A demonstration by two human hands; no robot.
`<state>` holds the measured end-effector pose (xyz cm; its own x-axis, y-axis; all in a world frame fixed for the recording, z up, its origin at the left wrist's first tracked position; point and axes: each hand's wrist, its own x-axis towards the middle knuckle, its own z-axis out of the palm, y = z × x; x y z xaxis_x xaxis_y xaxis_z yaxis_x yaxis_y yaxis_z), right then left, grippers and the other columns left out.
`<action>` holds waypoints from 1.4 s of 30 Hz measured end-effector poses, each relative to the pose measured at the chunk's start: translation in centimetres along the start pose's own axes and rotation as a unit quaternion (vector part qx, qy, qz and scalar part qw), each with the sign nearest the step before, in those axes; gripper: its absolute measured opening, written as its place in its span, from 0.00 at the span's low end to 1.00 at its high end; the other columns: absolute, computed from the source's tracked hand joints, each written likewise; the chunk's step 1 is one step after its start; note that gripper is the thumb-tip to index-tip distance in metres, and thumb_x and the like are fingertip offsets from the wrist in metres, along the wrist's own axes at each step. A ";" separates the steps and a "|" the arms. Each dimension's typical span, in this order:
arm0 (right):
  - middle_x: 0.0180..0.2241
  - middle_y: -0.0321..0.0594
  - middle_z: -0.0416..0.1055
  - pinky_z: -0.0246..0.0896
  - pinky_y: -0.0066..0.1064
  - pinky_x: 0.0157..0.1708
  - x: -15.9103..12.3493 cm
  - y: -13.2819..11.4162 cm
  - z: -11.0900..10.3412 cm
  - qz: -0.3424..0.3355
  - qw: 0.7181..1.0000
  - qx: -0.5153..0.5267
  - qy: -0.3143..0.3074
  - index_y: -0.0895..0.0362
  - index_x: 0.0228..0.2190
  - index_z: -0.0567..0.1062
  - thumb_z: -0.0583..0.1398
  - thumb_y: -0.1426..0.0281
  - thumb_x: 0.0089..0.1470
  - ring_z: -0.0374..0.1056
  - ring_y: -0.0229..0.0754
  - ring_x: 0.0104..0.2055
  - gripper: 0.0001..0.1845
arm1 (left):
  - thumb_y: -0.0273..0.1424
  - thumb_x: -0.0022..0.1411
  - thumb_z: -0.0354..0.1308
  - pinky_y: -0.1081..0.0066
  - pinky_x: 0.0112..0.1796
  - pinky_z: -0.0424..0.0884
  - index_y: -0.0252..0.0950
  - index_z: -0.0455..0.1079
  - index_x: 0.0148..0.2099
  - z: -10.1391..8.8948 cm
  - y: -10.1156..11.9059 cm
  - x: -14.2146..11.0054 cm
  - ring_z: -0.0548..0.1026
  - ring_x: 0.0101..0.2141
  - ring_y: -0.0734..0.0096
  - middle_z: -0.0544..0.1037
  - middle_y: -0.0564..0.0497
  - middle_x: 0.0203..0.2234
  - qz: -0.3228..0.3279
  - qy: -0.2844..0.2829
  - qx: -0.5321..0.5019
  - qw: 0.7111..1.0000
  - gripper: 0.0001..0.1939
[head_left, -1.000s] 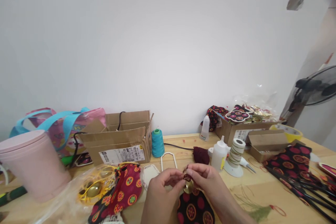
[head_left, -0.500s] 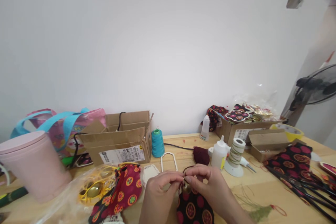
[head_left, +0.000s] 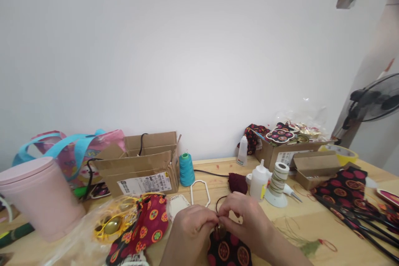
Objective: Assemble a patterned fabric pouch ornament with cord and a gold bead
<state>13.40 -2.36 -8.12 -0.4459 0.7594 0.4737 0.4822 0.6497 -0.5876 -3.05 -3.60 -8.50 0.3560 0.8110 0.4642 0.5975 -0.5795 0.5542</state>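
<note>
My left hand (head_left: 192, 229) and my right hand (head_left: 246, 221) meet at the front middle of the table, fingertips pinched together on a thin dark cord (head_left: 217, 204). The cord's loop shows just above my fingers. Right below the pinch hangs a small brass-coloured bell (head_left: 221, 231), partly covered by my right thumb. Under it is a black fabric pouch (head_left: 229, 252) with magenta dots and round patterns, its lower part cut off by the frame edge. The exact point where the fingers grip the cord is hidden.
Behind my hands are a maroon yarn ball (head_left: 237, 183), a white frame (head_left: 200, 193), a teal thread cone (head_left: 186, 169) and a glue bottle (head_left: 258, 181). A plastic bag with yellow cords (head_left: 120, 220) and a red patterned pouch (head_left: 152, 220) lie left. A green tassel (head_left: 310, 248) lies right.
My fingertips have come closer together over the cord, and the left fingers have curled in more. The bell is more covered than before. The pouch has shifted slightly left in view.
</note>
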 end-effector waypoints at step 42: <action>0.13 0.30 0.62 0.49 0.23 0.19 0.5 -0.4 0.7 0.272 0.888 0.370 0.003 0.60 0.13 0.69 0.60 0.69 0.35 0.54 0.30 0.17 0.08 | 0.18 0.47 0.55 0.74 0.28 0.69 0.36 0.70 0.27 1.0 0.2 0.1 0.72 0.27 0.72 0.75 0.52 0.22 0.051 0.118 0.024 0.991 0.08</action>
<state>12.48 -2.26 -8.13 -0.2939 0.9558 -0.0103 -0.0030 -0.0117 -0.9999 -2.19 -3.53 -8.98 0.2423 0.7037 0.6679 0.6024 -0.6487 0.4650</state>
